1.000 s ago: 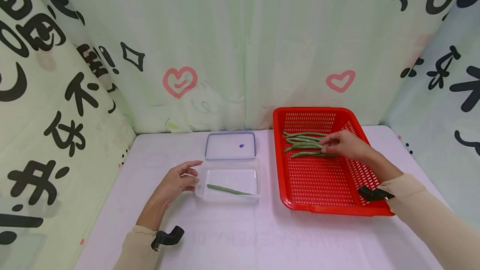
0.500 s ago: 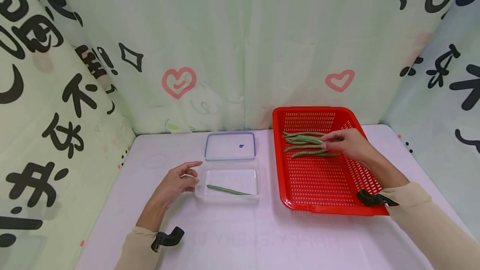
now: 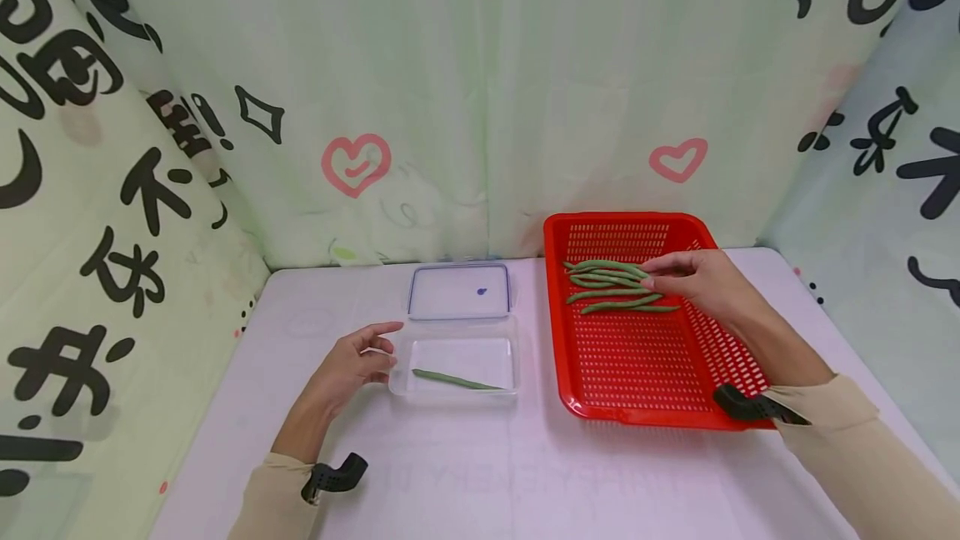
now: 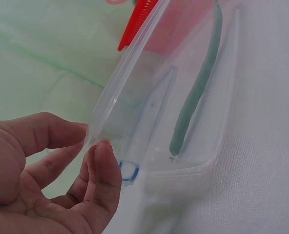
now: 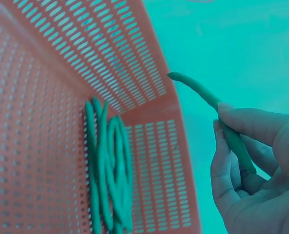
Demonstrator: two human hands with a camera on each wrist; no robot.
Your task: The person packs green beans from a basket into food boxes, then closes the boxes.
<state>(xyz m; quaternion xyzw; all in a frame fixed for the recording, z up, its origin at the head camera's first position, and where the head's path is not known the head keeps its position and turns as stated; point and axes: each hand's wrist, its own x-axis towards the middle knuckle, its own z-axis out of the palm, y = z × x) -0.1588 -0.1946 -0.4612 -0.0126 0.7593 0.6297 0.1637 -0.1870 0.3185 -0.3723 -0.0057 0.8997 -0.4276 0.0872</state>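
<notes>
Two hands (image 3: pixel 352 365) (image 3: pixel 697 282) apart, right pinching bean (image 5: pixel 236 143), left perhaps touching box edge (image 4: pixel 116 91)

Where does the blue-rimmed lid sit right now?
In the head view, the lid lies on the table, just beyond the clear container and to the left of the red basket.

Pale green cloth curtain (image 3: pixel 585 48) at back. Big pink heart drawing (image 3: pixel 358 169) with smile line, left on curtain; smaller, plain pink heart drawing (image 3: pixel 678 155), right. Black outline star (image 3: pixel 260 115), four points, near big heart. Fat black writing (image 3: pixel 152 194) on left cloth wall (image 3: pixel 60 273); more on right cloth wall (image 3: pixel 862 257). Pale purple table cloth (image 3: pixel 600 482) below.
</notes>
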